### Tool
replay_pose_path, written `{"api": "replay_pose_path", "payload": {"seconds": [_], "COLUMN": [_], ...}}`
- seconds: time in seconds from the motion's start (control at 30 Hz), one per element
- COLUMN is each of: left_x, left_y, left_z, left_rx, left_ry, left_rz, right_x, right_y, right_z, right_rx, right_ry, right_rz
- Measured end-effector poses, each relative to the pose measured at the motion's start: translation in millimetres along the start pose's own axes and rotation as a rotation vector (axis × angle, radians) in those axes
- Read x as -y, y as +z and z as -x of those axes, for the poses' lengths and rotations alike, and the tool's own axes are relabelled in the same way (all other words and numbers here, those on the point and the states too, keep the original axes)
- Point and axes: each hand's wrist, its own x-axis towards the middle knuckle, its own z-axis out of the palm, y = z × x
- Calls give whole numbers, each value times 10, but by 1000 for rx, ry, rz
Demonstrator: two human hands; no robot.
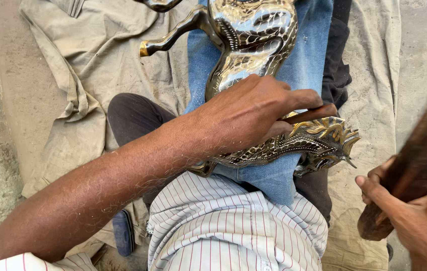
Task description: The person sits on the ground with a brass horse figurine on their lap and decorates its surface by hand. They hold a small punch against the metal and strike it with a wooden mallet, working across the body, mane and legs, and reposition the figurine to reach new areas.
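Brass horse figure [253, 55] lay across the person's lap on a strip of blue denim [303, 60], its head at the near right and its legs sticking out toward the far left. The left hand [253, 113] was closed around a thin reddish-brown tool [314, 114], a chisel or punch by the look of it, with its tip out of sight under the fingers, somewhere near the mane. The right hand [414, 216] was wrapped tight on a dark wooden mallet handle [414, 165], held up off to the right, well apart from the horse. Looked to me like the chasing/engraving stage, mid-stroke, with the striker raised. I'd guess the next bit needed the tool kept steady on the pattern line and a controlled tap, since a slip would scar that polished surface. A tan cloth [93, 60] covered the ground underneath, and a blue sandal [123, 232] sat near the left knee.
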Motion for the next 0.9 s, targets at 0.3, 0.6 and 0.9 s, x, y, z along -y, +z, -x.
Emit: {"api": "replay_pose_path", "payload": {"seconds": [0.3, 0.6, 0.9], "left_x": [49, 89, 110], "left_y": [-23, -51, -65], "left_z": [-37, -58, -119], "left_rx": [-17, 27, 13], "left_ry": [104, 117, 202], "left_rz": [14, 38, 12], "right_x": [201, 198, 111], "right_y": [168, 321, 371], "right_z": [58, 170, 218], "right_rx": [-7, -159, -151], "right_ry": [81, 82, 25], "right_rz": [62, -197, -258]}}
